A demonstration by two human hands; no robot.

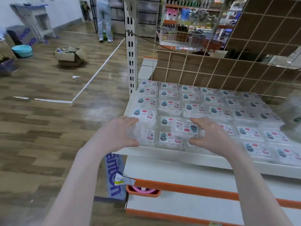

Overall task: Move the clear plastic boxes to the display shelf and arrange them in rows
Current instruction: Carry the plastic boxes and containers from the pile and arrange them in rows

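Observation:
Rows of clear plastic boxes [211, 101] with small white labels cover the white display shelf [162, 152]. My left hand [120, 132] grips a clear box [146, 134] at the shelf's front left corner, thumb below and fingers on top. My right hand [210, 134] grips another clear box [185, 129], whose label is turned the other way, held just above the front row. A blurred stack of clear boxes [291, 115] shows at the right edge.
A wire grid panel [228, 66] backs the shelf, and a slotted upright post [131, 54] stands at its left. Lower white and orange shelves [179, 185] lie below. A cardboard carton [114, 175] leans beside the shelf. An open box [70, 57], a teal basin [22, 50] and a standing person [104, 18] are on the wooden floor.

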